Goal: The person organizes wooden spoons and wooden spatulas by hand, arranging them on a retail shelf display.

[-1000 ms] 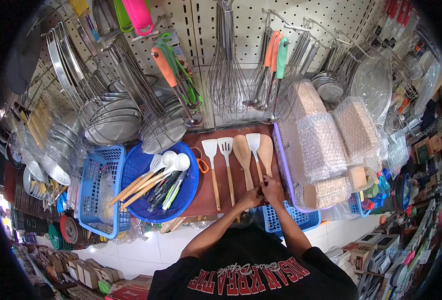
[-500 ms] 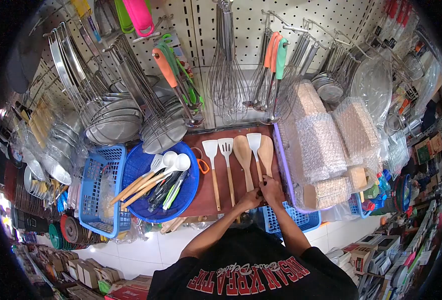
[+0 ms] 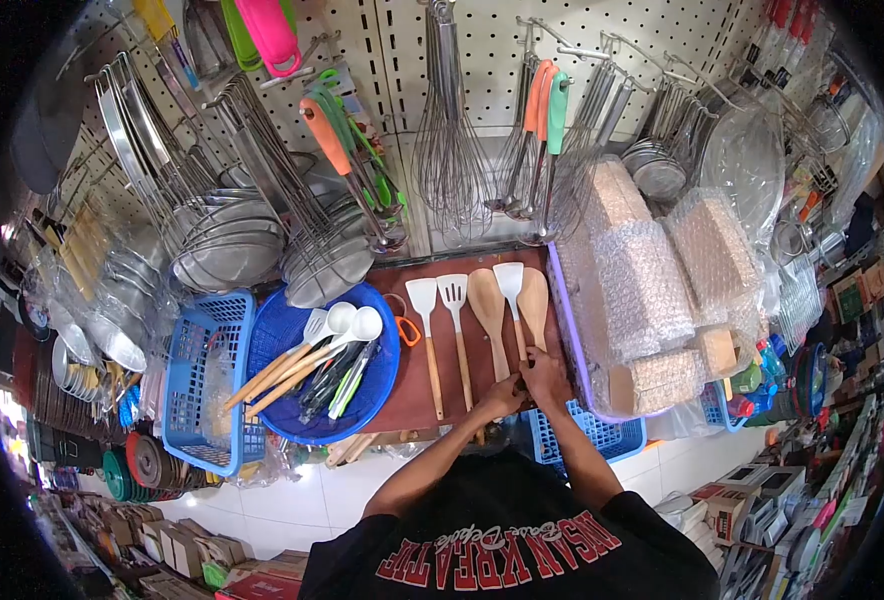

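On the dark red board (image 3: 402, 395) several utensils lie in a row, heads away from me. From the left come a white turner with a wooden handle (image 3: 422, 297), a white slotted turner (image 3: 453, 290), a wooden spoon (image 3: 486, 305), a second white turner (image 3: 510, 280) and a wooden spatula (image 3: 533, 298). My right hand (image 3: 546, 378) is closed at the lower handle of the second white turner, close to the wooden spatula's handle. Just left of it, my left hand (image 3: 503, 398) is closed near the wooden spoon's lower end. What its fingers hold is hidden.
Left of the board, a blue round basket (image 3: 387, 385) holds ladles and other utensils beside a light-blue basket (image 3: 174, 400). A purple-rimmed container (image 3: 569, 345) with bubble-wrapped packages (image 3: 642, 290) stands at the right. Whisks (image 3: 450, 180) and strainers (image 3: 230, 250) hang behind.
The view has shifted very slightly. Both hands stay at the lower handles, and the row of utensils keeps its arrangement.
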